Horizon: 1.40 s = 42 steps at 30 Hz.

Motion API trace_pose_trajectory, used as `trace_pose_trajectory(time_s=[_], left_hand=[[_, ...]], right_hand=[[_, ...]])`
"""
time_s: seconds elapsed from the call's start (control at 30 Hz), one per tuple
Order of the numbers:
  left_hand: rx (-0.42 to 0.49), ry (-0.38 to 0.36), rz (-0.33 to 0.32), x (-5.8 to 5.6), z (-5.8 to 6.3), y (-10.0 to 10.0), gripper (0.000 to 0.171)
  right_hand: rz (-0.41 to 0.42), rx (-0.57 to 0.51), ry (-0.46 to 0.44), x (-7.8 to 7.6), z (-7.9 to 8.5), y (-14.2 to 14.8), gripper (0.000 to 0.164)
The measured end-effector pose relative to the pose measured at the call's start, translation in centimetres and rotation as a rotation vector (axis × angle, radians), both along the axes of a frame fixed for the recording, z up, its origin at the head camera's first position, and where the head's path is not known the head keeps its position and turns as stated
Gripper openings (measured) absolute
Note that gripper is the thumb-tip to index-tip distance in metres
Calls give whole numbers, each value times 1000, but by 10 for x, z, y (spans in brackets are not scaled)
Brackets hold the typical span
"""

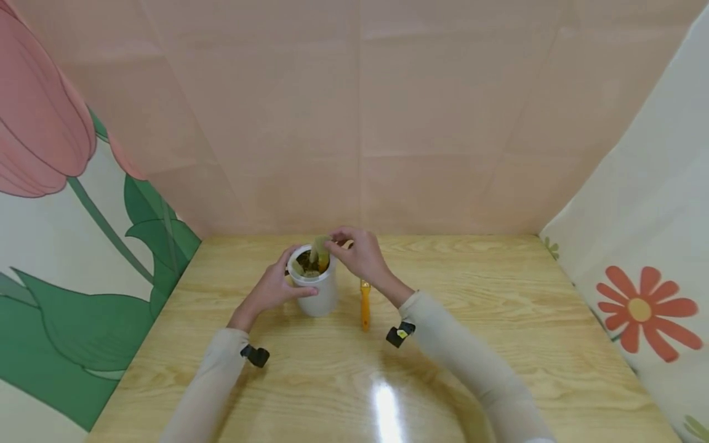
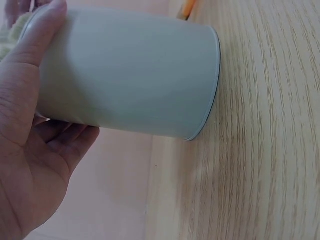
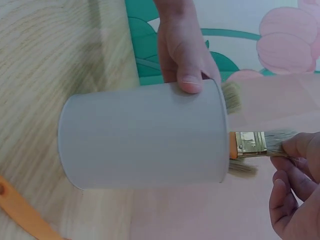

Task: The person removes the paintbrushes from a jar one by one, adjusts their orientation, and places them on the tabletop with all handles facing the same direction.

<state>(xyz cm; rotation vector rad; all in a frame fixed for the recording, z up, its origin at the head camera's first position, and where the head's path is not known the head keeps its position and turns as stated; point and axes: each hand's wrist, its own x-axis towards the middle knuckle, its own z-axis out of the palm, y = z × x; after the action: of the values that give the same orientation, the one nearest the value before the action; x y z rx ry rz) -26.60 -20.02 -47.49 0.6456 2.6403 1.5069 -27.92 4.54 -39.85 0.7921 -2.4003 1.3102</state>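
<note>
My left hand (image 1: 271, 287) grips a white cylindrical canister (image 1: 322, 298) near its rim, thumb on the near side and fingers round the far side. Several paintbrushes stand in it with their bristles up; one tuft of bristles (image 3: 231, 97) pokes past the rim in the right wrist view. With thumb and fingertips my right hand (image 1: 361, 253) pinches the pale bristles of one paintbrush (image 3: 250, 144). Its metal ferrule and a little of the orange handle show above the rim, while the lower handle is hidden inside the canister.
Another paintbrush with an orange handle (image 1: 365, 311) lies on the wooden table (image 1: 471, 307), just right of the canister. Behind the table rises a plain pinkish backdrop (image 1: 443, 123). Flower-printed cloths stand at the left and right sides.
</note>
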Motion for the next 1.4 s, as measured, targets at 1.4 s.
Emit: trace_pose_trajectory(time_s=[1.4], left_hand=[[-8,4,16,0,6,-1,110]], right_hand=[[-5,-85,146,20,102,21,20]])
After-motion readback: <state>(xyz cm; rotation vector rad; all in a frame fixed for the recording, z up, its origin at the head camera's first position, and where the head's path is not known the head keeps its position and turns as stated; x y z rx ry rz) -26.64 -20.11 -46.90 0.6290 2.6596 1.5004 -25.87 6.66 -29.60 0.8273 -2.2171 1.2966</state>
